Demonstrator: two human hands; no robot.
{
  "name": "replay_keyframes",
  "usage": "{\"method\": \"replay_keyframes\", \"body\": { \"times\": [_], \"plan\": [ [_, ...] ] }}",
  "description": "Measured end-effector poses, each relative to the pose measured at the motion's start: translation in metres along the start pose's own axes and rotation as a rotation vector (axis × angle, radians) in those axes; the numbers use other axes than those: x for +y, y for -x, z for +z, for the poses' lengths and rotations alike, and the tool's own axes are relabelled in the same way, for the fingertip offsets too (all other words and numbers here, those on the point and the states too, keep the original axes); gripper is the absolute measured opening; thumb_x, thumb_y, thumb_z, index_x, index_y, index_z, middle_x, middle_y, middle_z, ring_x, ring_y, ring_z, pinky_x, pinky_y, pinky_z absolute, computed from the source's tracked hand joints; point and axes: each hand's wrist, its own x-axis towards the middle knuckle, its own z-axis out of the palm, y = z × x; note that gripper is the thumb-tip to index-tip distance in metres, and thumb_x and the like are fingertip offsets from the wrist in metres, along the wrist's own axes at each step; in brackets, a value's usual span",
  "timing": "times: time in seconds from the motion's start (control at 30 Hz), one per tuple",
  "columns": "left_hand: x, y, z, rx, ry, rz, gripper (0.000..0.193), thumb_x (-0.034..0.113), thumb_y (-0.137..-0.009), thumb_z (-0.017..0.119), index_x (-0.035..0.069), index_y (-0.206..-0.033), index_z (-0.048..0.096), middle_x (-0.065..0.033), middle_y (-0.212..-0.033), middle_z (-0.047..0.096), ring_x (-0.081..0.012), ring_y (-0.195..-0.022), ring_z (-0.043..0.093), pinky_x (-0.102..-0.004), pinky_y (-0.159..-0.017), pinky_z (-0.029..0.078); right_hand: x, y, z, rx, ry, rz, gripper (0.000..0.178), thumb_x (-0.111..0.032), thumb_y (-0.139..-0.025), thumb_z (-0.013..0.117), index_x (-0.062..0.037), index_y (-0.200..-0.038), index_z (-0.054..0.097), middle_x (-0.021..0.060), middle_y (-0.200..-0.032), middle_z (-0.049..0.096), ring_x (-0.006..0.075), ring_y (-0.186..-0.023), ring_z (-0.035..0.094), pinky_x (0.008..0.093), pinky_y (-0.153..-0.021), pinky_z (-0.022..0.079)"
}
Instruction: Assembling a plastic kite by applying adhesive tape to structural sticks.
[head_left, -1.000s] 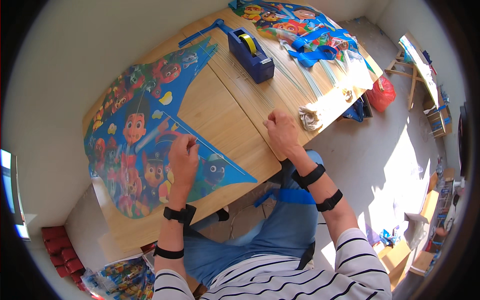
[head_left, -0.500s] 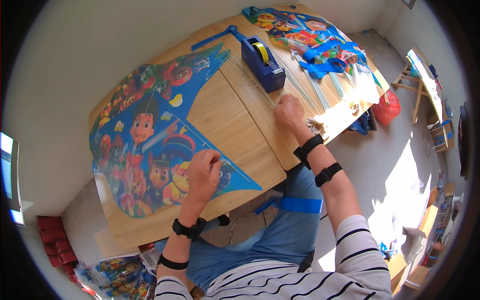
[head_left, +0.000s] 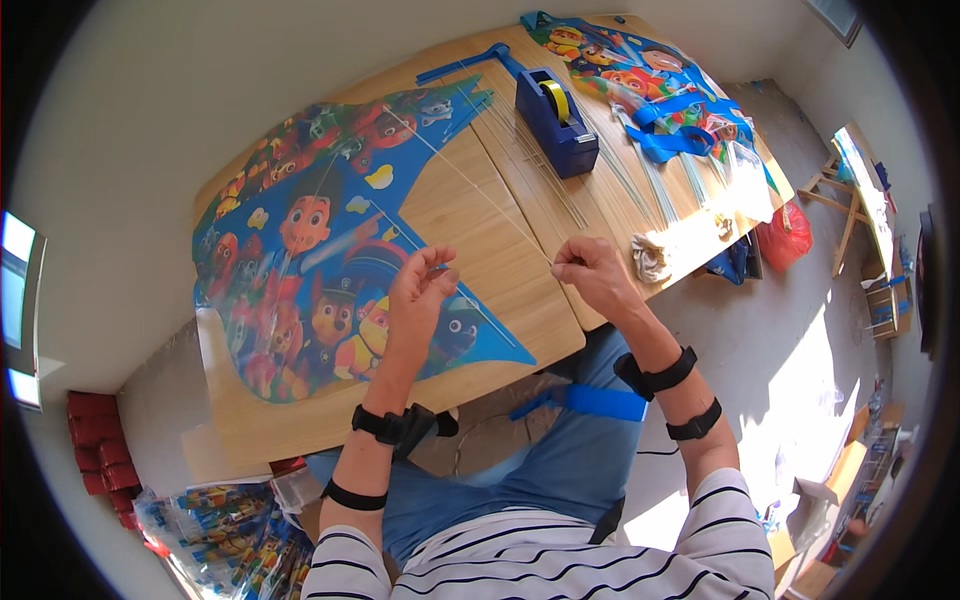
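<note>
My right hand (head_left: 592,272) pinches the near end of a thin pale rod (head_left: 466,180). The rod slants up and left, its far end over the upper part of a blue kite (head_left: 380,178). Printed with cartoon figures, the kite lies spread flat on the table, and another thin rod runs along its right side. My left hand (head_left: 420,290) hovers over the kite's lower right part, fingers curled but apart from the thumb. Nothing clear shows in it.
A blue tape dispenser (head_left: 556,130) with yellow tape stands mid-table among several loose rods (head_left: 650,180). Further right lie another printed kite (head_left: 605,75), blue ribbon (head_left: 665,140) and a crumpled whitish cloth (head_left: 650,257). A red bag (head_left: 785,238) sits beyond the table (head_left: 330,420).
My right hand has taken up a rod from beside the dispenser and brought it toward the kite. My left hand has risen slightly and its fingers have loosened. The view has shifted a little.
</note>
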Motion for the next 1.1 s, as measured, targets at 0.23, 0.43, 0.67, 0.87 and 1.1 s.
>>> {"method": "replay_keyframes", "body": {
  "times": [0.23, 0.43, 0.67, 0.87, 1.1],
  "plan": [
    [0.016, 0.003, -0.005, -0.111, 0.471, -0.081, 0.026, 0.009, -0.096, 0.051, 0.0, -0.119, 0.055, -0.0128, -0.113, 0.063, -0.0218, -0.099, 0.063, -0.032, -0.084, 0.053, -0.038, 0.067, 0.003, -0.255, -0.291, 0.144, 0.006, -0.002, -0.081, 0.065, 0.0017, -0.08, 0.06, 0.0013, -0.063, 0.049, 0.009, -0.063, 0.045, 0.0272, -0.055, 0.037],
    [0.016, 0.011, -0.008, -0.183, 0.481, -0.099, 0.018, 0.009, -0.095, 0.053, 0.0, -0.11, 0.056, -0.0135, -0.099, 0.066, -0.022, -0.09, 0.067, -0.0328, -0.083, 0.054, -0.049, 0.079, -0.001, -0.225, -0.22, 0.103, 0.007, -0.003, -0.082, 0.064, 0.0017, -0.079, 0.06, 0.0019, -0.064, 0.05, 0.0092, -0.064, 0.046, 0.0273, -0.056, 0.038],
    [0.02, 0.018, -0.006, -0.158, 0.508, -0.093, 0.016, 0.011, -0.094, 0.06, 0.002, -0.107, 0.059, -0.0118, -0.098, 0.067, -0.0192, -0.088, 0.067, -0.0317, -0.082, 0.055, -0.057, 0.087, -0.003, -0.268, -0.25, 0.105, 0.006, -0.002, -0.081, 0.064, 0.0016, -0.079, 0.061, 0.0016, -0.063, 0.052, 0.0087, -0.063, 0.047, 0.0267, -0.056, 0.038],
    [0.015, 0.023, -0.008, -0.197, 0.567, -0.078, 0.01, 0.012, -0.092, 0.063, 0.004, -0.098, 0.062, -0.0091, -0.091, 0.067, -0.0159, -0.082, 0.066, -0.0293, -0.077, 0.056, -0.062, 0.093, -0.007, -0.33, -0.345, 0.216, 0.005, -0.003, -0.081, 0.065, 0.0007, -0.078, 0.062, -0.0012, -0.063, 0.052, 0.0064, -0.062, 0.045, 0.025, -0.054, 0.036],
    [0.008, 0.024, -0.013, -0.181, 0.54, -0.128, 0.008, 0.012, -0.091, 0.066, 0.005, -0.09, 0.062, -0.008, -0.085, 0.068, -0.0149, -0.073, 0.067, -0.028, -0.069, 0.057, -0.056, 0.096, -0.005, -0.313, -0.317, 0.172, 0.006, -0.003, -0.081, 0.065, 0.001, -0.078, 0.062, -0.0023, -0.062, 0.05, 0.0061, -0.061, 0.043, 0.0252, -0.053, 0.034]
  ]
}}
